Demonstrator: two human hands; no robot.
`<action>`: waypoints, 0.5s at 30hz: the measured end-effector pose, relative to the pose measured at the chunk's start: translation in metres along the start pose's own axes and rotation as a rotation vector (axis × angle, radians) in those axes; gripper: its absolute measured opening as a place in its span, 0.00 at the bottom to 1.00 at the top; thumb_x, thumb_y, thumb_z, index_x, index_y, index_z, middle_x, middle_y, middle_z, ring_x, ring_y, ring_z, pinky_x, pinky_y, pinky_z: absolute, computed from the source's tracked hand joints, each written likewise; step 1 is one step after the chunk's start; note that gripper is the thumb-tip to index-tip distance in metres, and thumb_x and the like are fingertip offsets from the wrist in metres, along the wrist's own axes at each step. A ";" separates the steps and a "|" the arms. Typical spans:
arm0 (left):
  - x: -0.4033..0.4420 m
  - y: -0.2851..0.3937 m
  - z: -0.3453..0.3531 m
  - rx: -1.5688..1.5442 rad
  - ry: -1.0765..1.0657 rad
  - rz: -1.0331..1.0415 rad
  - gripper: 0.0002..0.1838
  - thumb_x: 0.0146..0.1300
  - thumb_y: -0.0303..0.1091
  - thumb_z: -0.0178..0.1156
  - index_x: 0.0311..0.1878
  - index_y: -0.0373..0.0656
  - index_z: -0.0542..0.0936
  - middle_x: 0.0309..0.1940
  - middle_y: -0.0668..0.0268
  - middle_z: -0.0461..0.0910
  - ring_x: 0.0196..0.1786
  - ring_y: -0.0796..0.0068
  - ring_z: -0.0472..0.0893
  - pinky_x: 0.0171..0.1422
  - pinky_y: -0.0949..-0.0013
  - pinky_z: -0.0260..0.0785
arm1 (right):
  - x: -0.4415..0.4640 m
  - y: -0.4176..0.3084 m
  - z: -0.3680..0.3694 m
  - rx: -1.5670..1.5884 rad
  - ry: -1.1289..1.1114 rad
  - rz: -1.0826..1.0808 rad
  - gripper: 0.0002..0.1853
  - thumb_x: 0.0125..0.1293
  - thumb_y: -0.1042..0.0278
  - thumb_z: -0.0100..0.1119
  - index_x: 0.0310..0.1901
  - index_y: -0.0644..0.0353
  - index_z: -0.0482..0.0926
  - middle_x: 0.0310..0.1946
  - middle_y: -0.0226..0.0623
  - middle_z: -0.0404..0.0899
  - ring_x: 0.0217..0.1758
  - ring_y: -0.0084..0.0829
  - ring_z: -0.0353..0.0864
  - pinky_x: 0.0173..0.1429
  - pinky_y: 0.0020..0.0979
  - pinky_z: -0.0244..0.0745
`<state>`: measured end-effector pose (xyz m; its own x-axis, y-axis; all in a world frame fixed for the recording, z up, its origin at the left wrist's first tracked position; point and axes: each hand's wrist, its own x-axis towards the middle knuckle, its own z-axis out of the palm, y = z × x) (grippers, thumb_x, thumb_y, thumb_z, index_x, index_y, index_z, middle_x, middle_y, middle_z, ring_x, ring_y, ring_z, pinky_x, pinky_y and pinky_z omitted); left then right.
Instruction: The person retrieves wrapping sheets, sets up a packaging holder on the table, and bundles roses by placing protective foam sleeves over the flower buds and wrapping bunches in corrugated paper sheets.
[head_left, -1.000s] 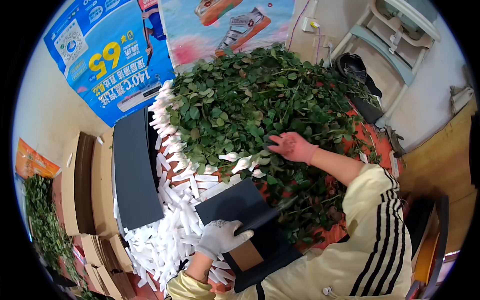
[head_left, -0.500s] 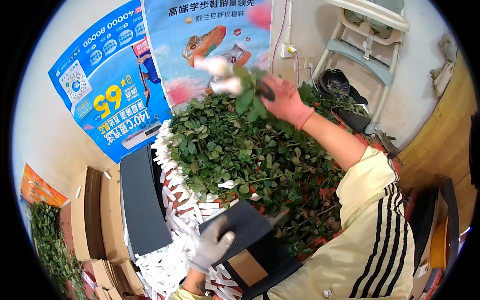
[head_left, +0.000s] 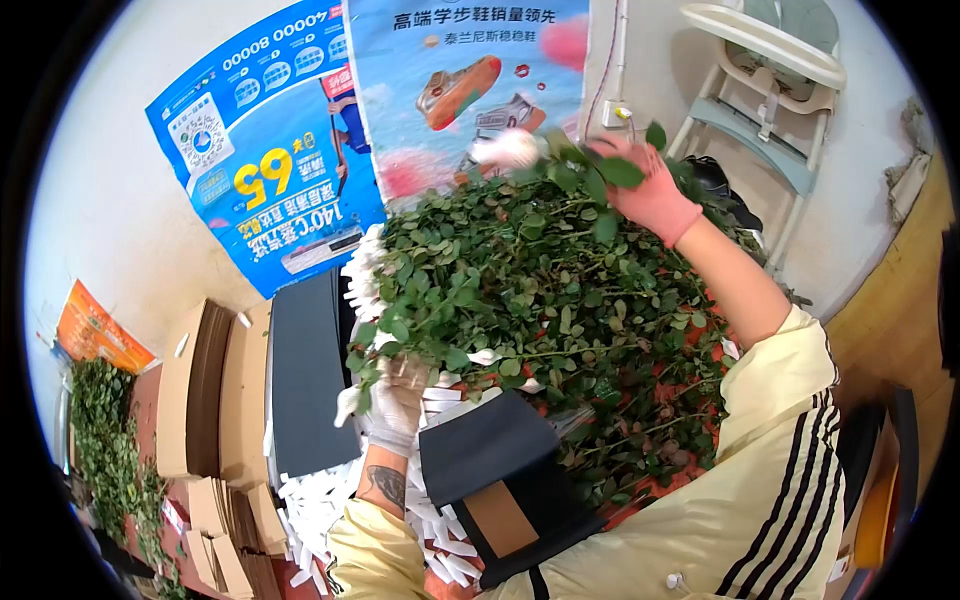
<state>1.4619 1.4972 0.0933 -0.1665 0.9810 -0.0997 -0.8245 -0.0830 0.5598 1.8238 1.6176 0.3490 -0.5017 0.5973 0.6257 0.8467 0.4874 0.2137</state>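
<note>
The gloved right hand has its fingers curled round a leafy stem, held above the heap of foliage with its blurred white head pointing left; it looks light and springy, fragile at the head, so best gripped along the stem. Leaves mask the left hand at the heap's edge, so I cannot tell its grip; white sleeves lie nearby.

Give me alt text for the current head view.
Pink-gloved right hand holds a white-headed flower stem over a heap of leafy stems; the white-gloved left hand is at the heap's left edge, near scattered white foam sleeves.
</note>
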 end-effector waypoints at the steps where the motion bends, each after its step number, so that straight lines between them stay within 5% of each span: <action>1: 0.002 0.007 -0.016 -0.053 -0.046 0.063 0.12 0.67 0.40 0.47 0.46 0.45 0.73 0.46 0.65 0.76 0.51 0.66 0.75 0.61 0.53 0.65 | -0.020 0.019 0.029 -0.023 -0.081 -0.004 0.25 0.52 0.70 0.55 0.56 0.52 0.70 0.53 0.38 0.71 0.49 0.39 0.74 0.53 0.35 0.68; 4: -0.005 0.041 -0.037 0.042 -0.019 0.133 0.17 0.68 0.44 0.45 0.49 0.44 0.73 0.48 0.64 0.76 0.51 0.66 0.76 0.61 0.56 0.66 | -0.080 0.053 0.099 -0.091 -0.207 -0.055 0.25 0.53 0.69 0.56 0.55 0.54 0.68 0.52 0.39 0.70 0.48 0.41 0.74 0.54 0.36 0.68; 7: -0.034 0.050 0.017 0.269 0.163 0.076 0.23 0.65 0.50 0.48 0.53 0.40 0.71 0.52 0.60 0.73 0.57 0.61 0.72 0.65 0.56 0.60 | -0.094 0.032 0.114 -0.206 -0.826 -0.166 0.25 0.55 0.56 0.56 0.53 0.56 0.67 0.50 0.41 0.71 0.50 0.42 0.74 0.53 0.39 0.68; 8: -0.014 0.045 -0.020 0.317 -0.034 0.166 0.24 0.65 0.51 0.48 0.54 0.40 0.69 0.52 0.58 0.72 0.58 0.61 0.71 0.65 0.56 0.59 | -0.087 0.013 0.113 -0.232 -0.982 -0.174 0.27 0.55 0.51 0.56 0.54 0.56 0.67 0.49 0.41 0.71 0.51 0.42 0.73 0.54 0.40 0.68; 10: -0.017 0.042 0.006 0.342 -0.063 0.190 0.20 0.66 0.45 0.48 0.55 0.41 0.68 0.51 0.58 0.73 0.55 0.66 0.72 0.60 0.63 0.64 | -0.061 -0.051 0.078 0.177 -0.598 -0.135 0.31 0.53 0.46 0.55 0.55 0.57 0.66 0.45 0.42 0.73 0.50 0.40 0.74 0.54 0.38 0.69; 12: -0.010 0.043 0.007 0.408 -0.028 0.268 0.20 0.66 0.43 0.48 0.56 0.41 0.68 0.51 0.59 0.73 0.54 0.68 0.73 0.58 0.67 0.66 | -0.033 -0.109 0.039 0.100 -0.584 -0.182 0.28 0.53 0.50 0.54 0.53 0.55 0.67 0.38 0.38 0.75 0.44 0.36 0.77 0.47 0.34 0.70; 13: 0.017 0.043 -0.027 0.427 -0.066 0.224 0.20 0.66 0.42 0.48 0.56 0.41 0.68 0.51 0.60 0.73 0.52 0.70 0.74 0.54 0.70 0.68 | -0.038 -0.116 0.053 0.065 -0.148 -0.325 0.20 0.53 0.56 0.52 0.46 0.57 0.71 0.34 0.36 0.76 0.42 0.34 0.78 0.43 0.32 0.69; 15: 0.023 0.035 -0.023 0.448 -0.073 0.314 0.25 0.65 0.48 0.50 0.59 0.41 0.67 0.51 0.61 0.74 0.46 0.74 0.77 0.44 0.78 0.72 | -0.005 -0.124 0.049 0.004 -0.498 -0.351 0.14 0.51 0.62 0.50 0.39 0.58 0.74 0.33 0.36 0.77 0.42 0.35 0.78 0.44 0.33 0.69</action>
<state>1.4170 1.5125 0.0919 -0.3163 0.9321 0.1764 -0.4280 -0.3062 0.8504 1.7125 1.5855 0.2830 -0.7744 0.6260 0.0919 0.6152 0.7110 0.3406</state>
